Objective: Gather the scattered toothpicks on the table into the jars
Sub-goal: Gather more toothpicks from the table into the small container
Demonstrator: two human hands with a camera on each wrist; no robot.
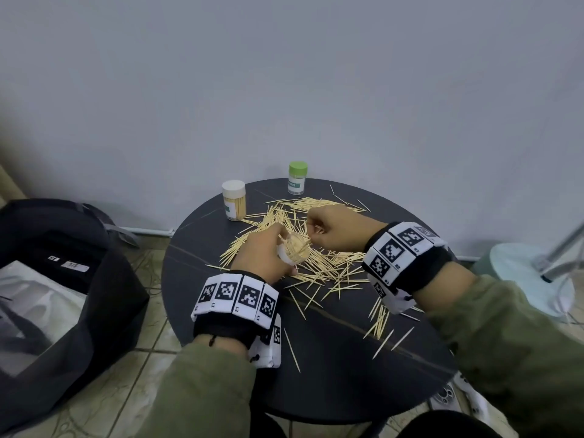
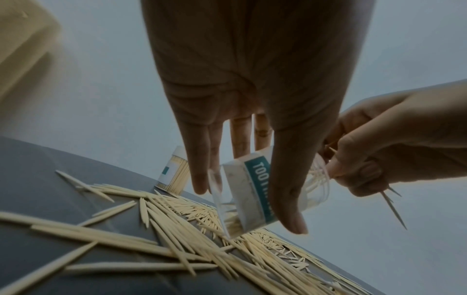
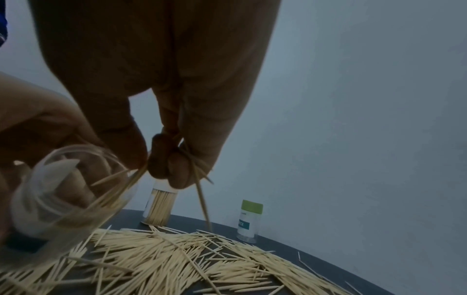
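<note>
Head view shows us our left hand point(image 1: 264, 251) at the centre of the frame, fingers wrapped around a tilted open jar point(image 1: 295, 249), while our right hand point(image 1: 335, 229) pinches a few toothpicks point(image 3: 202, 197) at its mouth. Loose toothpicks point(image 1: 319, 263) cover the dark table point(image 1: 331, 374). Two capped jars, white-lidded point(image 1: 234, 200) and green-lidded point(image 1: 297, 177), stand upright toward the upper middle.

The open jar point(image 2: 255, 191) held tilted over the counter point(image 2: 38, 179) carries a white label with a teal band reading "TOO", the rest hidden by the thumb. Beyond it, the green-lidded jar point(image 3: 248, 221) shows teal label lettering too blurred to read. The wristband point(image 1: 237, 294) squares bear small codes, illegible.
</note>
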